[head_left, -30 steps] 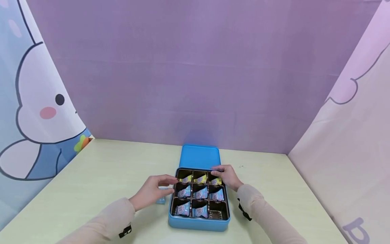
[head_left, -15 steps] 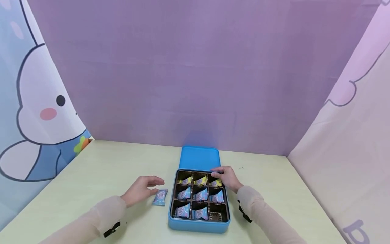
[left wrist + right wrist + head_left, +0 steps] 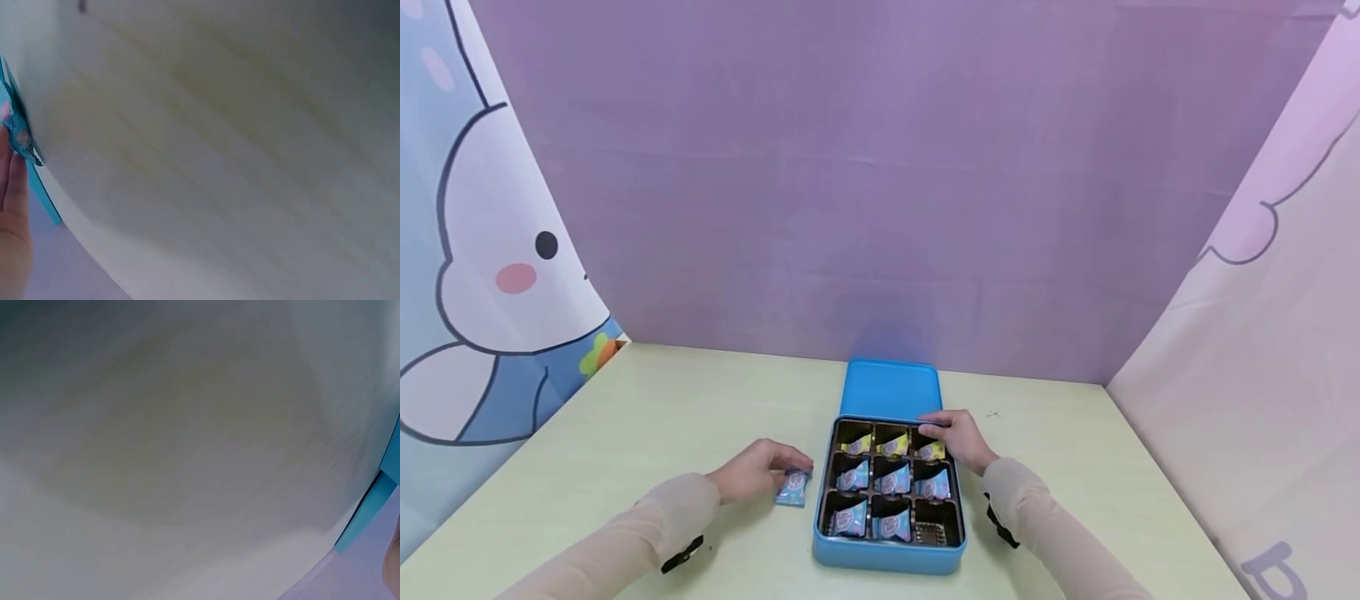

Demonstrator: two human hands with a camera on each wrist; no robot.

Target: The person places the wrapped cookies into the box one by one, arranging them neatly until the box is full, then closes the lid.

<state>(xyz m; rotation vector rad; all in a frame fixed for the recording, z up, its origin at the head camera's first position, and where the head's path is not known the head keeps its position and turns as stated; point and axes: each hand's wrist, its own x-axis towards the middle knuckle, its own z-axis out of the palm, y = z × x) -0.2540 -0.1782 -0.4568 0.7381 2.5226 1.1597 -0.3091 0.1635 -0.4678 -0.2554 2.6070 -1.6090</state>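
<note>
A blue wrapped candy (image 3: 792, 488) lies on the table just left of the blue box (image 3: 887, 557). My left hand (image 3: 752, 470) pinches its far end between thumb and fingers; the left wrist view catches the candy (image 3: 17, 125) at the fingertips. Inside the box, a dark divided tray (image 3: 931, 533) holds yellow wrapped candies (image 3: 892, 443) along the far row. Blue ones (image 3: 893, 480) fill the middle row and the left and centre of the near row, whose right compartment is bare. At the box's far right corner, my right hand (image 3: 962, 437) grips the rim, thumb toward the tray.
Behind the box lies a blue lid (image 3: 892, 387), close to the purple backdrop (image 3: 880, 208) at the rear edge of the pale table (image 3: 1037, 417). Printed cloth panels (image 3: 512, 225) stand along both sides.
My left hand first drew back leftward from the box's edge, uncovering the candy, then came forward and closed its fingers on it. My right hand has stayed at the box corner.
</note>
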